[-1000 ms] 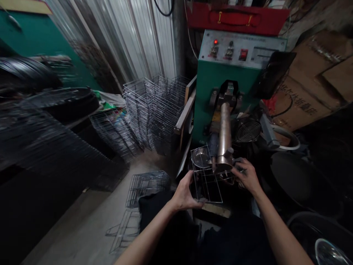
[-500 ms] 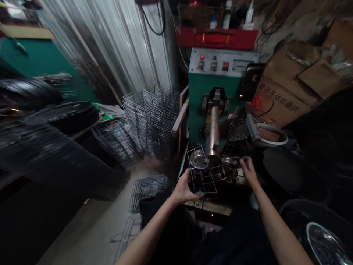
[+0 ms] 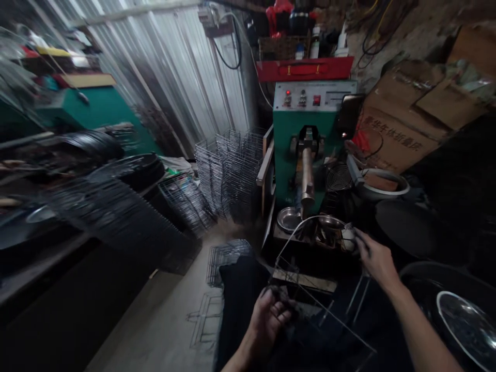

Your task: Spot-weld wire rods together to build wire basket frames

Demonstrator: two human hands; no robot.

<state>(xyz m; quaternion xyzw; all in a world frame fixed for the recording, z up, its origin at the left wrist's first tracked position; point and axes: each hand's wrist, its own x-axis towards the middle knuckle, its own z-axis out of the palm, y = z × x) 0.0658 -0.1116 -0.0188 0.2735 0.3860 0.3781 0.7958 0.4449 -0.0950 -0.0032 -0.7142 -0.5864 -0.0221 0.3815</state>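
Observation:
My left hand is low in front of my lap, its fingers curled round the edge of a thin wire frame. The frame slants down to the right across my dark clothes and is partly lost in shadow. Over to the right, my right hand pinches the end of a thin curved wire. This wire arcs leftward in front of the machine; whether it joins the frame I cannot tell. Behind it stands a green machine with a thick metal arm. Two shallow metal dishes sit below the arm.
Stacked wire racks stand left of the machine, and more racks lie on the floor by my leg. At right are a grey basin, a cardboard box and a dark tub. A phone leans against the machine.
My left hand has come down and nearer to me, and the wire frame has tilted and dropped with it. My right hand has moved slightly right and down. The view has shifted left.

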